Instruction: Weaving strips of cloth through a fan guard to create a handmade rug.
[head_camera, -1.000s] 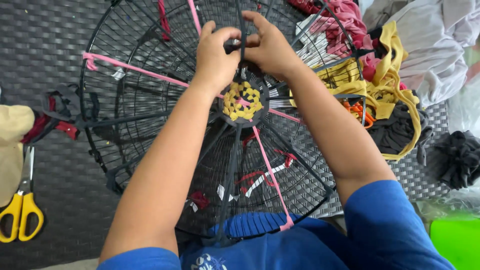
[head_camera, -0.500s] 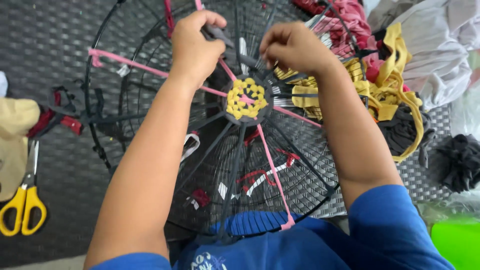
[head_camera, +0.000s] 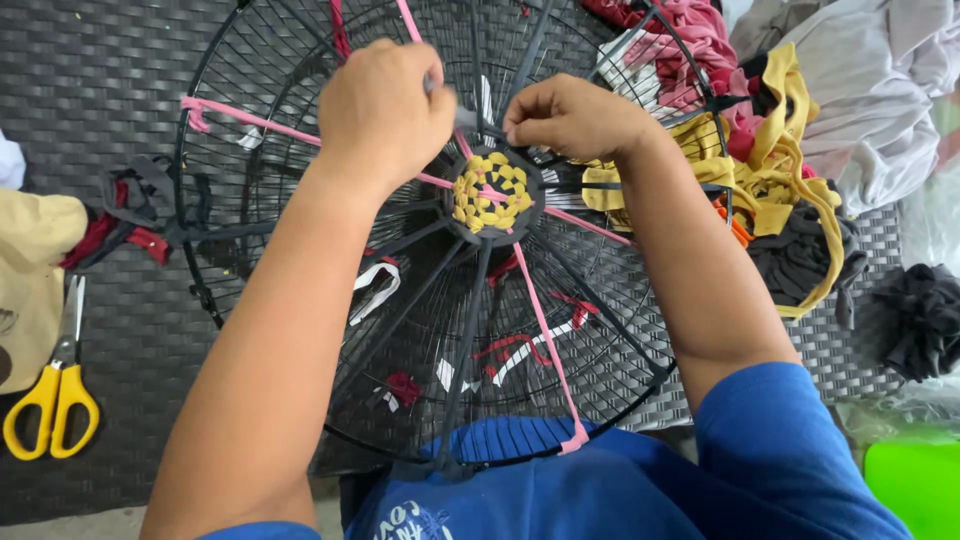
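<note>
A round black wire fan guard (head_camera: 300, 90) lies across my lap on a dark woven mat. Pink fabric strips (head_camera: 545, 335) run like spokes from its hub, where a small yellow woven disc (head_camera: 492, 192) sits. My left hand (head_camera: 385, 110) is closed just above and left of the disc, pinching a grey strip (head_camera: 468, 118). My right hand (head_camera: 575, 118) is closed just right of it on the same strip, above the yellow weave. What lies under the fingers is hidden.
Yellow-handled scissors (head_camera: 52, 385) lie on the mat at the left beside a tan cloth (head_camera: 30, 270). A heap of fabric scraps in yellow (head_camera: 775, 175), red, black and white lies at the right. A green object (head_camera: 915, 485) shows at the bottom right.
Both hands have drawn slightly apart and lower toward the yellow disc. The view has shifted so the guard sits a little lower in frame.
</note>
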